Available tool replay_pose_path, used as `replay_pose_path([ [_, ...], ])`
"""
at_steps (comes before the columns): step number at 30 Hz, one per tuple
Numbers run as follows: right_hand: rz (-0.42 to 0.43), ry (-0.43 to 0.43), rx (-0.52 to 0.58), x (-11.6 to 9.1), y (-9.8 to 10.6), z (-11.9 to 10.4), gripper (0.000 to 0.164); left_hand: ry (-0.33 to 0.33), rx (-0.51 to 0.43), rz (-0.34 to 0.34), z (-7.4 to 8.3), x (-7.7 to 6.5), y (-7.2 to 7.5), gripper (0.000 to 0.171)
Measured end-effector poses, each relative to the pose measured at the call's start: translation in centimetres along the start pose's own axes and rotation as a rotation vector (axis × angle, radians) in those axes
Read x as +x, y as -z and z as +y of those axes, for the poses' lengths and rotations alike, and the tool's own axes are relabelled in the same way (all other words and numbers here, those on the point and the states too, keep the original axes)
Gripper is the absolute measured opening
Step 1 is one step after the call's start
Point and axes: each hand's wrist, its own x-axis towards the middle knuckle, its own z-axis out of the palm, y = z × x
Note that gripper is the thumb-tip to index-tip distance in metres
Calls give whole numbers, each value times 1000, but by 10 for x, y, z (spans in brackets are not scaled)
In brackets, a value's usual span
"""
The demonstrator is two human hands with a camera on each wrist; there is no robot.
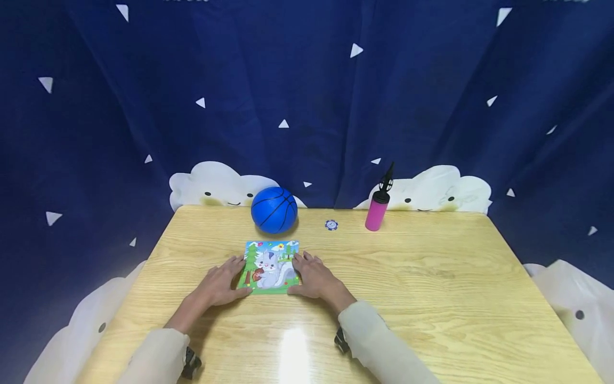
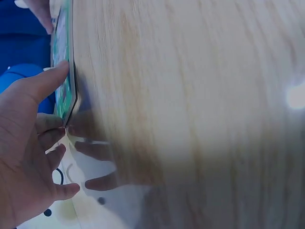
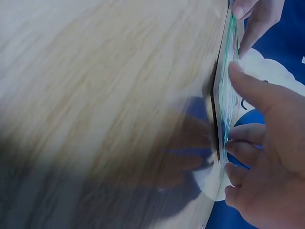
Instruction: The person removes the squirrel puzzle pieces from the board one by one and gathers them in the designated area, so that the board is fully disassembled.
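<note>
A thin rectangular picture board [image 1: 271, 269] shows a grey squirrel holding an acorn, with green trees around it. It lies about level at the middle of the table; whether it is slightly raised I cannot tell. My left hand [image 1: 221, 281] holds its left side, the thumb at the near left corner and the fingers along the side edge. On the opposite side my right hand [image 1: 314, 276] grips in the same way, its thumb near the near right corner. Both wrist views show the board [image 2: 66, 93] edge-on, with the right thumb [image 3: 243, 81] against its edge.
Just behind the board sits a blue ball [image 1: 274, 210] with black lines. A small blue-and-white chip [image 1: 331, 225] lies to its right. Farther right stands a pink hand pump [image 1: 377, 212] with a black top. The wooden table [image 1: 431, 288] backs onto a dark blue curtain [image 1: 307, 80].
</note>
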Motion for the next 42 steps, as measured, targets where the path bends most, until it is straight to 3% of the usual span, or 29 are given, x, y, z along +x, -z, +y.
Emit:
replay_pose_path([
  [10, 0, -5, -46, -12, 5, 2, 73, -16, -10, -12, 11, 1, 0, 81],
  [21, 17, 47, -49, -40, 8, 23, 73, -86, 5, -68, 37, 1, -2, 80],
  [32, 27, 32, -1, -76, 8, 46, 74, -161, 9, -114, 63, 3, -16, 80],
  [42, 58, 15, 28, -103, 7, 65, 73, -237, 77, -106, 86, 4, -24, 82],
])
